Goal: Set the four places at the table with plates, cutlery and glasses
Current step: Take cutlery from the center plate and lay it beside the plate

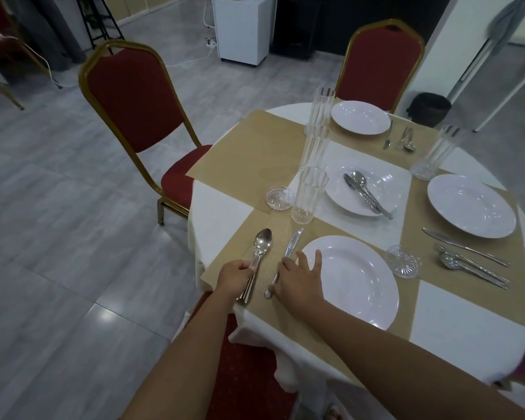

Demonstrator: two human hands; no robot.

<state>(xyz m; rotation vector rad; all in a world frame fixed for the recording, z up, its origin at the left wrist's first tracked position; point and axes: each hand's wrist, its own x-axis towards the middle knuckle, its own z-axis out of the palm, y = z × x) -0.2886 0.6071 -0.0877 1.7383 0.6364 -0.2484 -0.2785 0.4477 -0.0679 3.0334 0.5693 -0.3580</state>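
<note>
Spoon (262,241) (polished steel, oval bowl) gripped by left hand (234,275) on ribbed placemat (277,234)

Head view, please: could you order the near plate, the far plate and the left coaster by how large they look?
1. Near plate
2. Far plate, though only distance may make it look smaller; the two may match.
3. Left coaster
</note>
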